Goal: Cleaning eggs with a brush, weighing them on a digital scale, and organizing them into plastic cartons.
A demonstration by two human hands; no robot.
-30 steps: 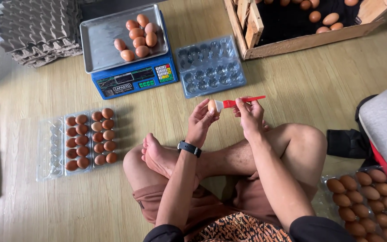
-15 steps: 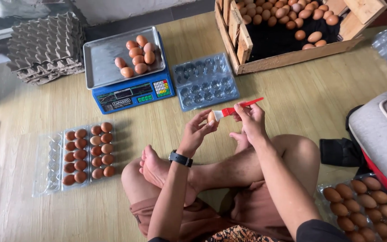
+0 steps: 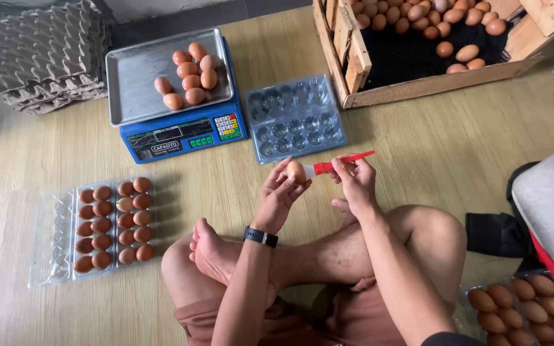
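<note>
My left hand (image 3: 279, 195) holds a brown egg (image 3: 296, 171) up by its fingertips in front of my crossed legs. My right hand (image 3: 354, 181) grips a red-handled brush (image 3: 343, 162) with its white end pressed against the egg. Just beyond the hands an empty clear plastic egg tray (image 3: 295, 118) lies on the wooden floor. A black watch sits on my left wrist.
A blue scale (image 3: 181, 136) carries several eggs on its metal pan. A filled clear tray (image 3: 107, 221) lies at the left, grey cardboard trays (image 3: 46, 54) at the back left, a wooden crate (image 3: 418, 86) of eggs at the back right, another filled tray (image 3: 527, 314) at my right knee.
The view has shifted slightly; both hands stay together on the egg and brush, with the brush handle tipped a little more to the right.
</note>
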